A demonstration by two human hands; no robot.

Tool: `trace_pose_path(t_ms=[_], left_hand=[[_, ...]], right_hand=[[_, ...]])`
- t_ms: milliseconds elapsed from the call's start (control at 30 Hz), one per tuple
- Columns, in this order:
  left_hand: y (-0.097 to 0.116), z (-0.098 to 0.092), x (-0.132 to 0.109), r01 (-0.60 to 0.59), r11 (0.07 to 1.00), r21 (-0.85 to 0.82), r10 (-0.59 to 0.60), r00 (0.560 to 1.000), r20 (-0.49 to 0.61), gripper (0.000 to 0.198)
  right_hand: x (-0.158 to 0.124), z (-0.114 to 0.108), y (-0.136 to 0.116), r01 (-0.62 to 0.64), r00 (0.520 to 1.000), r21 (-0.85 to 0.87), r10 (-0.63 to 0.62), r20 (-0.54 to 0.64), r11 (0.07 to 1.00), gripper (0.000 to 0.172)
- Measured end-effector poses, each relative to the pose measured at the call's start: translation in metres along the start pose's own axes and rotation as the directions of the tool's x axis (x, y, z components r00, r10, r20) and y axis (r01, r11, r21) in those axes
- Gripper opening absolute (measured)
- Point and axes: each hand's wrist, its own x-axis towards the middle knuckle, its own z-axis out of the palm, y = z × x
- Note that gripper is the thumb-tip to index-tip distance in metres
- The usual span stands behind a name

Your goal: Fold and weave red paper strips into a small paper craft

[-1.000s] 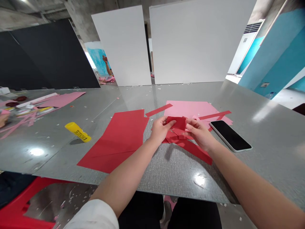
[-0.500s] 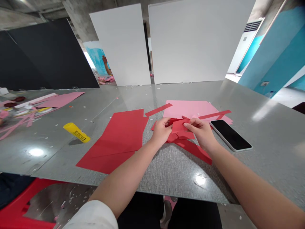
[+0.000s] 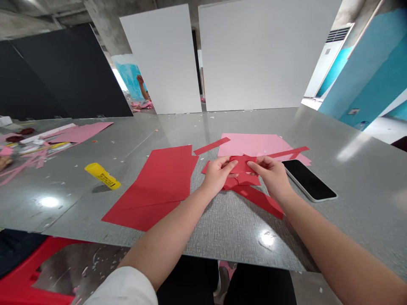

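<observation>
Between my hands is a small piece of red paper (image 3: 242, 164), held level above the table. My left hand (image 3: 218, 171) pinches its left side, thumb on top. On the right side, my right hand (image 3: 270, 171) grips it the same way. Beneath lie more red paper pieces (image 3: 249, 180), partly covered by my fingers, and a red paper strip (image 3: 260, 201) slants toward me on the right. A sheet of pink paper (image 3: 251, 143) lies just behind my hands. Larger red sheets (image 3: 159, 182) are spread left of my left forearm.
A phone (image 3: 310, 180) lies right of my right hand. The yellow glue tube (image 3: 102, 176) is at the left. Thin red strips (image 3: 211, 146) rest near the pink sheet. White boards (image 3: 263, 55) stand along the back edge. A person's hand shows at the far left edge.
My left thumb has moved onto the top of the red piece, which now sits flatter and more level between both hands. The papers on the table have not moved.
</observation>
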Motion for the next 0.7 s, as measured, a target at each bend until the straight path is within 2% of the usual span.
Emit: trace_pose_path(t_ms=[467,700], left_hand=[[-0.0052,-0.0038,0.0029,-0.04,0.999,0.019,0.04,0.999,0.014,0.026],[-0.0027,-0.0035,0.002,-0.037,0.998,0.053,0.036,0.999,0.025,0.026]], right_hand=[[0.0,0.0001,-0.0065,0.002,1.0,0.041,-0.001,-0.012,0.999,0.022],[0.0007,-0.0032,-0.008,0.014,0.999,-0.051,-0.016,-0.037,0.999,0.024]])
